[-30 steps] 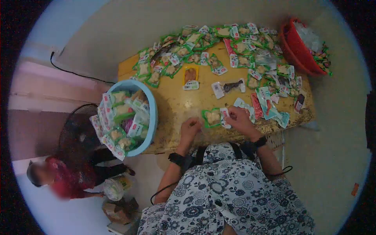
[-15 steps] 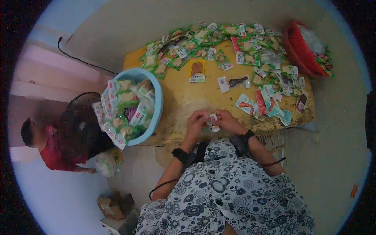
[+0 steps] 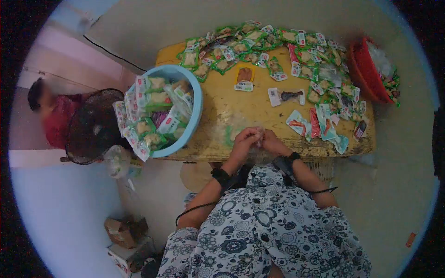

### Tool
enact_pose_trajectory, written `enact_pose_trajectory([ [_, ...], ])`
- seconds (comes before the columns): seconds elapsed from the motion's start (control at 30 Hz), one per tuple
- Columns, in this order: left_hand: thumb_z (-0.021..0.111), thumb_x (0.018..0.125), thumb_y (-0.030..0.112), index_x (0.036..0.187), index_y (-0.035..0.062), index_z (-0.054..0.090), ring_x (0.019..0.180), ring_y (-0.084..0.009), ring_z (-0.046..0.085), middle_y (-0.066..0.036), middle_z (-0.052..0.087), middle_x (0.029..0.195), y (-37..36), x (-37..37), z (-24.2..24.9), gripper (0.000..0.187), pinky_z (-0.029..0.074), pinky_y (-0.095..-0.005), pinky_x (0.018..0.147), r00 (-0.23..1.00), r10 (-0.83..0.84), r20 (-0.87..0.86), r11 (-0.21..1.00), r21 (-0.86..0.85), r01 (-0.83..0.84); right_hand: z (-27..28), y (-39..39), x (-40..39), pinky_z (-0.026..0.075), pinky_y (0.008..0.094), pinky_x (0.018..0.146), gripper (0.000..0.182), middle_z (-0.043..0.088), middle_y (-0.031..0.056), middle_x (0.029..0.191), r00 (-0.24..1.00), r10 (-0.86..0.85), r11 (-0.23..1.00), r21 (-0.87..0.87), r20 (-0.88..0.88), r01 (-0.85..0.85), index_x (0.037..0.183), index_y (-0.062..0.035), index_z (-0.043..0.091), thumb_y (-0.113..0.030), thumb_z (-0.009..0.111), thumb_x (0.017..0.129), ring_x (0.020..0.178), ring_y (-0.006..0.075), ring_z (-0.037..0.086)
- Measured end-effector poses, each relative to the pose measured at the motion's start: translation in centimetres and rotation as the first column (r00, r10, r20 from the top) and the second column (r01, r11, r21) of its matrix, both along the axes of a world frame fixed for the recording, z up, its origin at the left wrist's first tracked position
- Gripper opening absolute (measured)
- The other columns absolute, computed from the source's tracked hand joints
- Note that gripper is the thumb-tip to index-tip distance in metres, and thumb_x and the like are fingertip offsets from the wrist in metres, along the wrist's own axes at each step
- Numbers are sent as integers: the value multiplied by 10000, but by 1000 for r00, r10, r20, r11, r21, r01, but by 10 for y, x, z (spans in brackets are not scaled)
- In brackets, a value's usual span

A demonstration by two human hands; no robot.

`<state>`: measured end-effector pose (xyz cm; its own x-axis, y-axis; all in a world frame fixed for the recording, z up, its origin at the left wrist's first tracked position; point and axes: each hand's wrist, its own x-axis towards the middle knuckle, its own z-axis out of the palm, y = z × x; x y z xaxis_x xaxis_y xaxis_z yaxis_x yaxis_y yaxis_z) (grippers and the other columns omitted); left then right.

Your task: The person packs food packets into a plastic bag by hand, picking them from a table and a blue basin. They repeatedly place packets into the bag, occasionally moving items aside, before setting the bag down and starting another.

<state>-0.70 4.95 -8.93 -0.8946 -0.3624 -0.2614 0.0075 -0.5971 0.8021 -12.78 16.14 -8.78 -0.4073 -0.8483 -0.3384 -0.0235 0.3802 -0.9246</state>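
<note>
At the near edge of the yellow table (image 3: 215,104), my left hand (image 3: 246,141) and my right hand (image 3: 273,142) are close together with fingers pinched. Between them is a clear plastic bag (image 3: 260,149), its details blurred. A faint green-marked clear wrapper (image 3: 229,134) lies just left of my left hand. Beyond my hands lie a yellow packet (image 3: 244,78), a packet with dark contents (image 3: 286,96) and a white-and-teal packet (image 3: 299,124).
A blue basin (image 3: 197,111) piled with green-and-white packets stands at the left. Many similar packets (image 3: 241,47) spread along the back and right. A red basket (image 3: 364,74) is at the right corner. Another person (image 3: 58,116) is beside a black fan (image 3: 92,127) at far left.
The small white-and-red packet between my hands no longer shows; clear plastic is there now. My hands have moved slightly right and closer together. The other person has shifted upward in view, behind the fan.
</note>
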Motion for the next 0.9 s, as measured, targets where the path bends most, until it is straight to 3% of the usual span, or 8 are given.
enact_pose_trajectory([
  [0.07, 648, 890, 120, 1012, 46, 637, 881, -125, 598, -5, 648, 958, 3, 1, -5, 143, 503, -274, 792, 999, 11, -37, 998, -56, -13, -40, 5, -12, 489, 316, 639, 175, 635, 29, 873, 968, 6, 998, -56, -251, -21, 1024, -22, 626, -68, 594, 857, 763, 133, 585],
  [0.17, 646, 896, 128, 975, 53, 637, 879, -115, 596, 5, 640, 924, 3, 4, -3, 110, 512, -285, 771, 997, 30, 69, 983, -181, -17, -5, 4, -14, 513, 444, 693, 215, 665, 219, 885, 727, 180, 960, 279, -662, 17, 959, 10, 657, -134, 570, 825, 827, 319, 659],
  [0.27, 596, 905, 110, 917, 34, 610, 694, -79, 554, -4, 602, 802, 8, 7, -4, 78, 474, -254, 628, 994, 78, 70, 915, -402, -43, -11, 6, -22, 505, 439, 624, 198, 671, 206, 847, 741, 126, 991, 122, -659, -60, 879, 27, 652, -146, 590, 805, 749, 305, 661],
  [0.4, 616, 924, 162, 911, 56, 625, 764, -128, 619, -30, 647, 881, 4, 8, 9, 108, 536, -277, 670, 988, -102, 116, 968, -215, 126, -54, 8, -35, 507, 400, 628, 185, 677, 155, 814, 981, 110, 986, 139, -162, -88, 857, 10, 646, -155, 638, 772, 732, 253, 659],
  [0.47, 604, 932, 165, 891, 55, 619, 742, -133, 623, -44, 652, 878, 11, 7, 12, 119, 538, -276, 653, 986, -143, 92, 989, -25, 146, 4, 8, -23, 510, 384, 632, 182, 678, 128, 815, 976, 186, 961, 228, -112, -157, 844, 2, 640, -159, 656, 761, 726, 220, 653],
  [0.57, 596, 937, 157, 874, 59, 612, 753, -137, 632, -56, 660, 893, 12, 8, 11, 118, 538, -279, 656, 983, -173, 64, 985, 7, 173, -76, 16, -36, 514, 367, 643, 172, 676, 97, 818, 970, 210, 971, 141, -126, -192, 842, -10, 639, -166, 658, 773, 739, 194, 642],
  [0.7, 610, 920, 150, 882, 58, 626, 793, -126, 617, -39, 654, 898, 12, 7, 7, 100, 528, -276, 698, 985, -158, 62, 979, -121, 165, -54, 13, -17, 523, 383, 670, 208, 674, 99, 844, 886, 16, 1000, 14, -464, -11, 871, -13, 650, -198, 666, 778, 763, 214, 639],
  [0.9, 638, 879, 134, 900, 62, 645, 785, -112, 573, 3, 621, 863, 15, 3, 7, 76, 491, -277, 703, 991, 84, 102, 925, -378, -39, -47, -2, -35, 517, 388, 778, 315, 671, 154, 986, 892, 315, 947, 159, -323, -277, 989, -22, 655, -266, 661, 790, 894, 263, 641],
])
